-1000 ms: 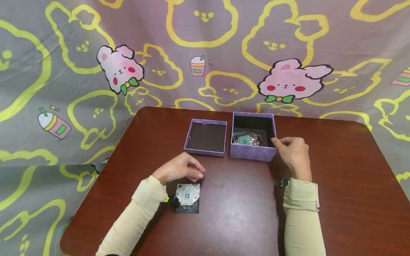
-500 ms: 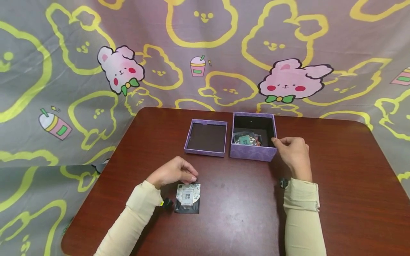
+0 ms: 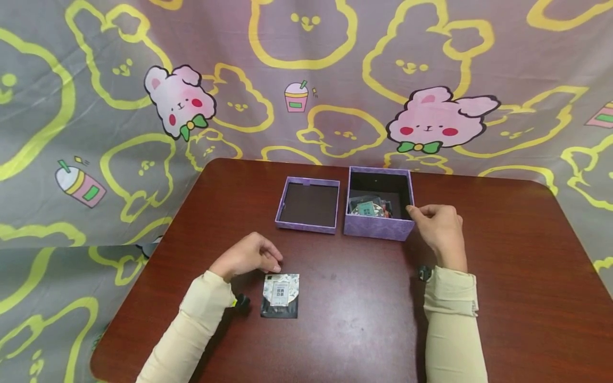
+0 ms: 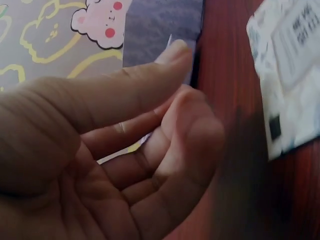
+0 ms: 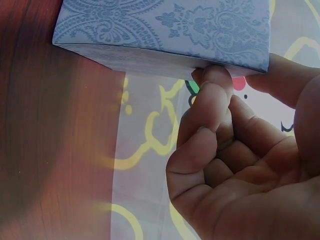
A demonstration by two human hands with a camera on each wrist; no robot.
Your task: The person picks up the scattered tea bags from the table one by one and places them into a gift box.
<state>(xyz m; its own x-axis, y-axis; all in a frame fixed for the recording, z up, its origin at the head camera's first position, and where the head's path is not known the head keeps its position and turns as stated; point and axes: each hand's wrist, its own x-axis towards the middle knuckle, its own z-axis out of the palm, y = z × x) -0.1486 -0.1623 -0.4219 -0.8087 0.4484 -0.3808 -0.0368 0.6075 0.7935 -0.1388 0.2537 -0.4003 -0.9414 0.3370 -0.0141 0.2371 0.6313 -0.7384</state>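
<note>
My right hand (image 3: 441,231) pinches the right wall of a purple patterned box (image 3: 378,227), thumb at the rim; the right wrist view shows fingers on the outside of the same box (image 5: 165,25). Inside the box lie several small packets (image 3: 367,209), partly hidden by its front wall. Just behind and left of a flat black-and-white sachet (image 3: 280,296) on the table is my left hand (image 3: 249,255), its fingers loosely curled with nothing between them. In the left wrist view the sachet (image 4: 295,75) is at the right edge, apart from the fingers.
A shallow purple lid (image 3: 308,205) with a dark inside lies upturned, left of the box. Both rest on a brown wooden table (image 3: 354,308). A printed cloth (image 3: 330,53) with cartoon rabbits hangs behind and at the left.
My left hand has moved left, away from above the sachet, which lies where it was. The right hand keeps its hold on the box, and the box has not moved.
</note>
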